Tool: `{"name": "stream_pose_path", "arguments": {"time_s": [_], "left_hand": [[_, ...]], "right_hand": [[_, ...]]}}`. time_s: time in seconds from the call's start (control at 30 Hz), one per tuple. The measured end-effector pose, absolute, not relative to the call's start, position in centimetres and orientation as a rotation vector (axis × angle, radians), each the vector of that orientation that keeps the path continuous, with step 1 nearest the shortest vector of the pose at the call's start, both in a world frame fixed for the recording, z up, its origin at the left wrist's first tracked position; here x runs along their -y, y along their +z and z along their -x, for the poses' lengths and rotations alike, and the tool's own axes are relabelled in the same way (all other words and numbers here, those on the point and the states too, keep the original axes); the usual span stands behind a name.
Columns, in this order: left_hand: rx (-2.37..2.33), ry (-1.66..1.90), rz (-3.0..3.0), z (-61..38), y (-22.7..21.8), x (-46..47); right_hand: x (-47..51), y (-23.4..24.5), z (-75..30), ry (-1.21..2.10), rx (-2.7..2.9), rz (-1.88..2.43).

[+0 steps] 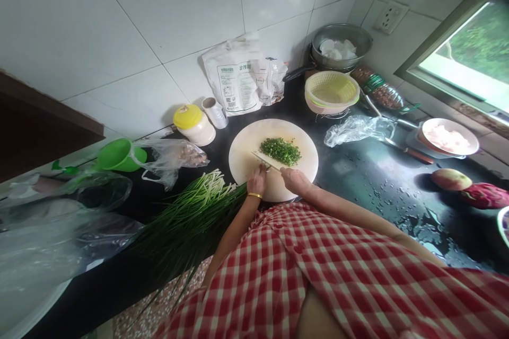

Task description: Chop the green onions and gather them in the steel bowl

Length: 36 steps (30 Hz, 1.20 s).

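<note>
A round pale cutting board lies on the dark counter, with a heap of chopped green chives on its middle. My right hand is closed round the handle of a knife whose blade rests beside the heap. My left hand, with a gold bangle at the wrist, is curled on the board at the blade's near end; what its fingers press on is hidden. A long bundle of whole chives lies left of the board.
Along the tiled wall stand a yellow-lidded jar, white bags, a yellow colander and a metal pot. A green funnel and plastic bags sit left. At the right are a crumpled bag, a dish and fruit.
</note>
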<state>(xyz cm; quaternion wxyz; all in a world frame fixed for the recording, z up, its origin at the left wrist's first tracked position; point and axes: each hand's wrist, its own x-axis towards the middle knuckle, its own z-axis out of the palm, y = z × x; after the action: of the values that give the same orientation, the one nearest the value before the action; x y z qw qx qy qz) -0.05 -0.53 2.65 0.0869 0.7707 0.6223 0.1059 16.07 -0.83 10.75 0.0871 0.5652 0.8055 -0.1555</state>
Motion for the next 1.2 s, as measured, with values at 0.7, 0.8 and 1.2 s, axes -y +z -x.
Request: {"name": "stream_pose_path", "arguments": {"time_s": [0.7, 0.8, 1.2], "left_hand": [[-1.816, 0.442, -2.206, 0.4, 1.8, -0.5], [-1.816, 0.383, -2.223, 0.3, 1.7, -0.5], [-1.863, 0.367, -2.199, -0.2, 2.1, -0.9]], "right_hand": [[0.7, 9.8, -16.5, -0.427, -2.409, -1.654], [0.6, 10.0, -16.5, -0.434, -2.409, -1.663], [1.1, 11.2, -15.3, -0.317, -2.407, -1.597]]}}
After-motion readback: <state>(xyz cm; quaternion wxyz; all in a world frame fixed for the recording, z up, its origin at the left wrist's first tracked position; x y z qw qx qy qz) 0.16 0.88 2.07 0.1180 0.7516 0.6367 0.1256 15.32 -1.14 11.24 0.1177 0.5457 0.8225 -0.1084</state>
